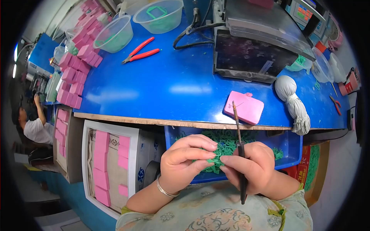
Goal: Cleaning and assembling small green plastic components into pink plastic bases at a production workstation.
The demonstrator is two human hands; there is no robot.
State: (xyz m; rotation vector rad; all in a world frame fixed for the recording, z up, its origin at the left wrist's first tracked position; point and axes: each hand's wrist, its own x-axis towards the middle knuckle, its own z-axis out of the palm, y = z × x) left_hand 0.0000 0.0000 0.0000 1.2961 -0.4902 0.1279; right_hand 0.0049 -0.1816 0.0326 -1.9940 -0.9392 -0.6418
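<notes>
My left hand [187, 158], with a bangle at the wrist, has its fingers closed on a small green piece [210, 161] that looks like wax; its exact shape is unclear against the green behind it. The thumb and fingertips of my right hand [252, 165] meet it from the other side. A slim tool with a black handle [242, 181] and a thin brownish shaft rests in my right hand, its fine tip pointing up and away. Below both hands is a blue tray [295, 148] with many tangled green pieces. A pink block [244, 107] lies just beyond the tool's tip.
On the blue table [154, 88] are red-handled pliers [142, 50], clear tubs [115, 36], a dark machine [250, 54] and a tied cloth bundle [293, 102]. Pink blocks [73, 75] are stacked at left; more lie in a white-edged box [133, 154]. Another person [38, 129] sits far left.
</notes>
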